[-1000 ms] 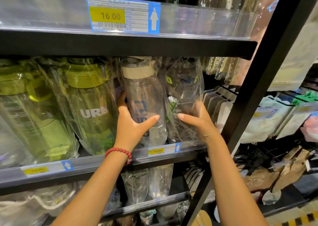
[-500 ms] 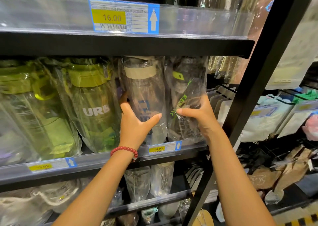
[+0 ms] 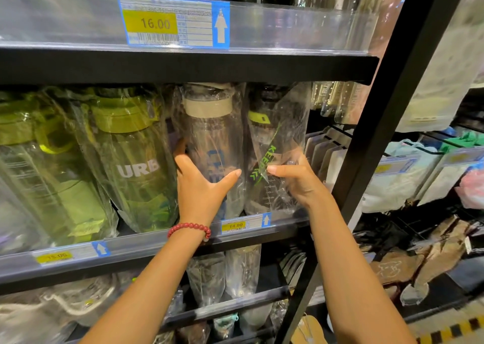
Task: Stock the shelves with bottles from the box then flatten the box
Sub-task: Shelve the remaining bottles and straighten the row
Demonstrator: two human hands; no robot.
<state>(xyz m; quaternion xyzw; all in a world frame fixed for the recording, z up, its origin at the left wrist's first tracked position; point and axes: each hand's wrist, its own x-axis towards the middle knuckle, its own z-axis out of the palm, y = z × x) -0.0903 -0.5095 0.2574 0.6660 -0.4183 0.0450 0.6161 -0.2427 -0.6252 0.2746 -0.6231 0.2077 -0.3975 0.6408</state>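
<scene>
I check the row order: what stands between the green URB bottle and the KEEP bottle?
In the head view, the beige-capped bottle, bagged, stands between the URB bottle and the KEEP bottle; the left hand grips it.

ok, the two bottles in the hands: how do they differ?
The left hand holds the beige-lid bottle; the right hand holds the green-lid bottle. The beige-lid bottle has blue print, the green-lid bottle slanted green lettering. The beige-lid bottle stands left of the green-lid bottle. Both are clear, bagged, upright on the shelf.

The left hand (image 3: pixel 200 186) hides its fingers behind the beige-lidded bottle (image 3: pixel 212 144); price tag (image 3: pixel 172 23) fine print is blurred.
</scene>
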